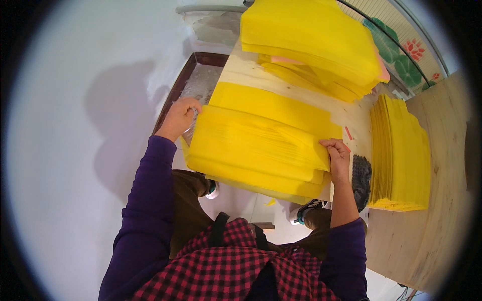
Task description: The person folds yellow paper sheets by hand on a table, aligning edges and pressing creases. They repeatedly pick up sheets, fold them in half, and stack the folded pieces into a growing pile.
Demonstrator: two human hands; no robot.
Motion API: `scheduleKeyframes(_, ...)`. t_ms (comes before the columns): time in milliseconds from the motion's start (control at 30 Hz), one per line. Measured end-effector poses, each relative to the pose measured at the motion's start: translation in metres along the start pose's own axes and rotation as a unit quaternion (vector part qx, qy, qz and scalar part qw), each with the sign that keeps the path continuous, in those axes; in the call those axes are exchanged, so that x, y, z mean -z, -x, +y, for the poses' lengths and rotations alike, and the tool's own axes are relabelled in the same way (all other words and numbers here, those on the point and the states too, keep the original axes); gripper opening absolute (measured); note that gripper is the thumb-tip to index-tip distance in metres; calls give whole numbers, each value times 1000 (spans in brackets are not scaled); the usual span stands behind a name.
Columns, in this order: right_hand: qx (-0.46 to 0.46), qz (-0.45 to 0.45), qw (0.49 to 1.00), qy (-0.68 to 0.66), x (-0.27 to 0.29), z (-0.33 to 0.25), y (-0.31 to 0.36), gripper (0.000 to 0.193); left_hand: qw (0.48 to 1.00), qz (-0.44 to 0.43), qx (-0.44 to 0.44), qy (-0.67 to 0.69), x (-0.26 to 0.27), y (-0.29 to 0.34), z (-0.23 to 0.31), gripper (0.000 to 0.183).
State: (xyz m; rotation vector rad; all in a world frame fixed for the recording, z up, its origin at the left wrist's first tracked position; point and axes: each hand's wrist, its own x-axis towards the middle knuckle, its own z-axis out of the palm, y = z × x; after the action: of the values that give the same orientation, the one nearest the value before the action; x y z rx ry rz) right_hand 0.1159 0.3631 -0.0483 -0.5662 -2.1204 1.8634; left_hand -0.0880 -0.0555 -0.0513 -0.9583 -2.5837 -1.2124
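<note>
A layered pile of thin yellow sheets lies in front of me, fanned and hanging over the near edge of the pale wooden table. My left hand is closed at the far left corner, its fingertips pinching a yellow sheet. On the opposite side, my right hand pinches the right edge, thumb and fingers together. Between the hands the upper sheet is slightly wrinkled toward the right. Another flat yellow sheet shows beyond the pile. How many layers each hand grips is hidden.
A tall yellow stack stands at the back of the table. To the right, another stack rests on a wooden surface. A dark grey fuzzy item lies beside my right wrist, near small red scraps. The white wall is on the left.
</note>
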Motion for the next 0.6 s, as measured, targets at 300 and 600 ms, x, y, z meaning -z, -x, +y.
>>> scheduleKeyframes(300,22,9,1000,4,-1,13,-2,15,992,45,-86,-84,-37,-39,75,27)
scheduleKeyframes(600,18,8,1000,14,-1,13,1,15,967,-175,-60,-174,-78,-21,96,44)
